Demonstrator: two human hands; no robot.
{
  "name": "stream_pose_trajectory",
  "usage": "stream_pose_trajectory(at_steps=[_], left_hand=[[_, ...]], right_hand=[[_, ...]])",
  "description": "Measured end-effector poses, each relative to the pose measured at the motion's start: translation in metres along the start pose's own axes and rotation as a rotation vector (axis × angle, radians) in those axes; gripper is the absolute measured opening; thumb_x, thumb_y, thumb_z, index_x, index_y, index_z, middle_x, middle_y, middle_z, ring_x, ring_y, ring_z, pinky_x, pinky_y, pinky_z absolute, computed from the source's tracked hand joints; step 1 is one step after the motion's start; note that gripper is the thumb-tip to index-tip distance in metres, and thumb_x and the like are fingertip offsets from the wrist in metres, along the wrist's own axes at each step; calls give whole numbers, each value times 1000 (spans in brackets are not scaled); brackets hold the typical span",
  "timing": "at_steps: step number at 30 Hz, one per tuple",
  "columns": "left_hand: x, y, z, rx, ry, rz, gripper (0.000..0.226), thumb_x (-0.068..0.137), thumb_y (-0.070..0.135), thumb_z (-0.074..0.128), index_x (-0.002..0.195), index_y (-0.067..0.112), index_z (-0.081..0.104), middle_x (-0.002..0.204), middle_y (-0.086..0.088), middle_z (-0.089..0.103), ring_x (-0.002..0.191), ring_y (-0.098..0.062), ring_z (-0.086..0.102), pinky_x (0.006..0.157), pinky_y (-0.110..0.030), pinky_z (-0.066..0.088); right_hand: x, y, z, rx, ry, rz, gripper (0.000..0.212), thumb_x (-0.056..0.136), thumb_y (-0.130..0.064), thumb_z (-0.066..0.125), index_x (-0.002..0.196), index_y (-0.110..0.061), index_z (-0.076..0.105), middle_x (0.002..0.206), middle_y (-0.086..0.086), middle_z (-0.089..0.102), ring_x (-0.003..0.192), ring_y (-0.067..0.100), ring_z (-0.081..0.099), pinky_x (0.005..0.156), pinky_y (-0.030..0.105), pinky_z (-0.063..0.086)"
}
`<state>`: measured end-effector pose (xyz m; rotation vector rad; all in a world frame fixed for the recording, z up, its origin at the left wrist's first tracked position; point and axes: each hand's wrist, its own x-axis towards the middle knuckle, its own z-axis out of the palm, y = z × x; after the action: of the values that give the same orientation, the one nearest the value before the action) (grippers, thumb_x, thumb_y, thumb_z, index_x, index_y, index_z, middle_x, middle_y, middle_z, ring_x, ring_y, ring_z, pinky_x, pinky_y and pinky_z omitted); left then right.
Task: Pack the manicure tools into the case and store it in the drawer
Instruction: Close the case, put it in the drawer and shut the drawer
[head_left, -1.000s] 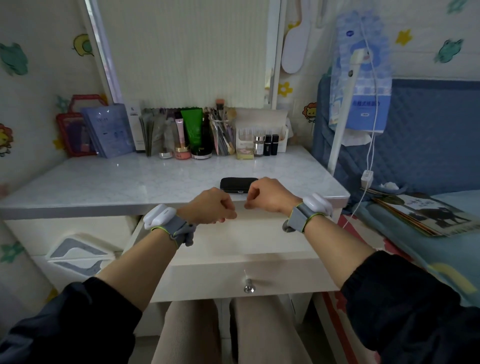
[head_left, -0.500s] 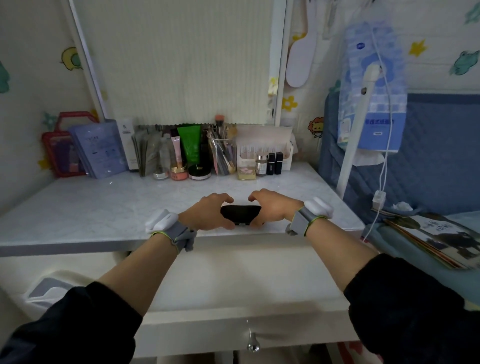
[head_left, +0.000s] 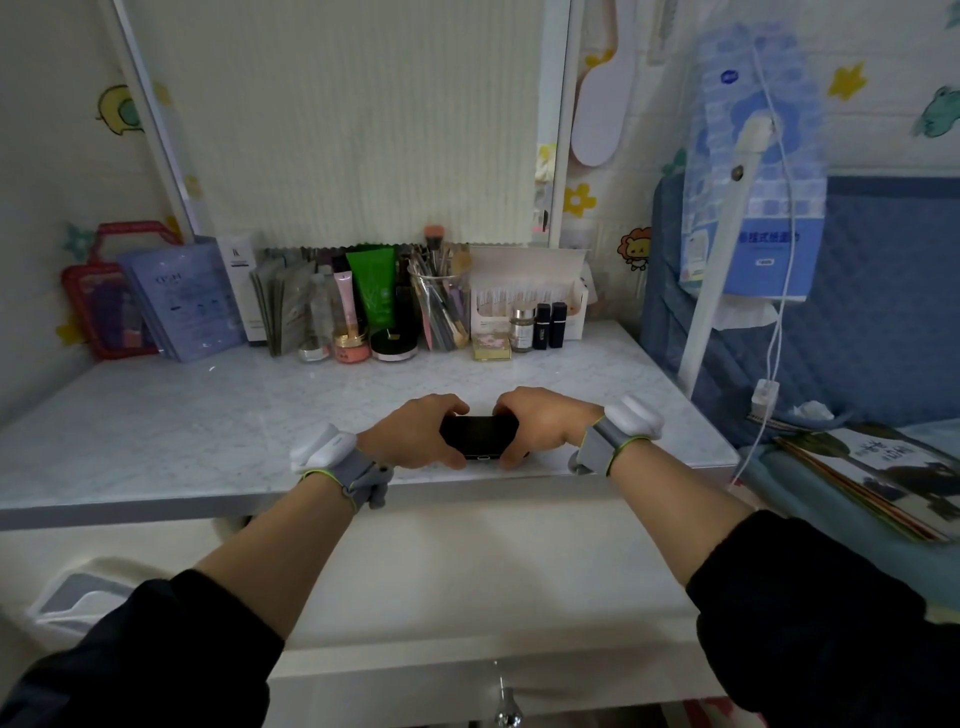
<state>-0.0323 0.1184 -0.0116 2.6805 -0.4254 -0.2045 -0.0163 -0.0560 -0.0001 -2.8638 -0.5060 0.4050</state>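
A small black manicure case (head_left: 478, 435), closed, lies on the marble-look tabletop (head_left: 208, 431) near its front edge. My left hand (head_left: 415, 434) grips the case's left end, fingers over the top and thumb at the front. My right hand (head_left: 540, 423) grips its right end the same way. Below the tabletop the white drawer (head_left: 483, 587) stands pulled open, its metal knob (head_left: 506, 701) at the bottom of the view. No loose manicure tools show.
Cosmetics line the back of the table: a green tube (head_left: 375, 283), a clear brush cup (head_left: 440, 306), small bottles (head_left: 540, 317), a white box (head_left: 527, 283), purple packets (head_left: 182, 301). A bed with blue padding (head_left: 857, 312) and books (head_left: 878, 473) is at the right.
A second ago both hands hovered curled in front of the case; they moved forward and closed on its two ends. The view shifted closer to the table.
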Motion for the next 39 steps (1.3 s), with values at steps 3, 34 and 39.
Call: stream_pose_trajectory(at_steps=[3,34,39], left_hand=[[-3,0,1,-1,3,-2,71,75,22,77,138,19,43,135,-5,51,118,-22,52,93,-26,40],[-93,15,58,19,-126,-4,72,72,23,80,135,12,47,132,-5,57,115,-24,56,101,-34,45],[-92,8,74,51,-163,-11,69,73,24,79,134,13,49,130,-3,58,112,-23,58,96,-31,44]], right_hand=[[-2,-2,1,1,1,1,58,70,-31,80,120,-11,57,114,7,62,90,20,54,74,29,44],[-86,-16,74,44,-98,22,43,68,-26,81,106,-11,66,97,5,68,91,25,65,76,33,51],[-80,-14,93,36,-139,18,42,69,-25,81,105,-9,66,97,6,69,90,25,65,77,35,52]])
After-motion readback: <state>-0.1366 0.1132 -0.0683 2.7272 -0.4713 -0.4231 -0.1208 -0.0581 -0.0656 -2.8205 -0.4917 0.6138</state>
